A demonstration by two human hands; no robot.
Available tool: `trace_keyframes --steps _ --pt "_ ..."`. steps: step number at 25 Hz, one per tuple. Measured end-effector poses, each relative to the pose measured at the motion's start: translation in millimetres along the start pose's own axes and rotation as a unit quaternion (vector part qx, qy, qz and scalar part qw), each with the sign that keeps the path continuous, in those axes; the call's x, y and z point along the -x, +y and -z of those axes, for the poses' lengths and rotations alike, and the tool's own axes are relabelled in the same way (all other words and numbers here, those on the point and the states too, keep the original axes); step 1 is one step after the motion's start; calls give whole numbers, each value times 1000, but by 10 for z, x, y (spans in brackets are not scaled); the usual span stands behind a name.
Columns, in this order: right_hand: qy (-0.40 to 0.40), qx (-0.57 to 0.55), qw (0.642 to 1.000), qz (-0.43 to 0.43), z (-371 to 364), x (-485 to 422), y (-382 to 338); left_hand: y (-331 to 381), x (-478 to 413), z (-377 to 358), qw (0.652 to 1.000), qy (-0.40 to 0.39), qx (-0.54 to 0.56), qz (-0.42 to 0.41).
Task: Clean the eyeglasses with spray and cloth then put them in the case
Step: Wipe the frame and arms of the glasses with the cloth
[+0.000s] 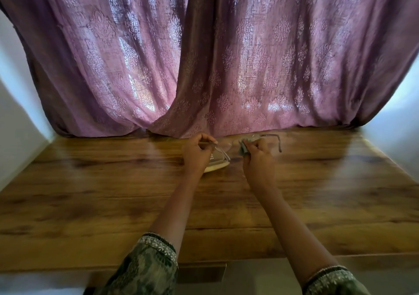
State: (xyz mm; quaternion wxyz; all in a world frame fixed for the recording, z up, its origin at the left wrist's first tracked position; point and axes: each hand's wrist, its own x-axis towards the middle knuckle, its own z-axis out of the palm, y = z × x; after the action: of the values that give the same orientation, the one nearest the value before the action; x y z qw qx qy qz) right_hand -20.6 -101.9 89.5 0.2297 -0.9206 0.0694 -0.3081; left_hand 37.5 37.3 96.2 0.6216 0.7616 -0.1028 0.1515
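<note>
Thin-framed eyeglasses (269, 137) are held above the far middle of the wooden table, temples unfolded. My left hand (196, 153) pinches the left side of the frame near its hinge. My right hand (257, 156) presses a small grey-green cloth (244, 146) against the right lens. Below the left hand a pale oval case (216, 168) lies on the table, partly hidden by that hand. No spray bottle is visible.
The wooden table (113, 192) stretches wide on both sides of the hands. A purple patterned curtain (204, 56) hangs right behind the far edge and touches the tabletop. White walls flank the table left and right.
</note>
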Motion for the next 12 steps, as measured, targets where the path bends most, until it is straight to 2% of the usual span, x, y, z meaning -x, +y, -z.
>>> trace_keyframes --steps 7,12 --pt "46 -22 999 -21 106 -174 68 142 -89 -40 1000 -10 -6 -20" --pt "48 -26 998 24 115 -186 -19 225 -213 -79 999 -1 3 -32"
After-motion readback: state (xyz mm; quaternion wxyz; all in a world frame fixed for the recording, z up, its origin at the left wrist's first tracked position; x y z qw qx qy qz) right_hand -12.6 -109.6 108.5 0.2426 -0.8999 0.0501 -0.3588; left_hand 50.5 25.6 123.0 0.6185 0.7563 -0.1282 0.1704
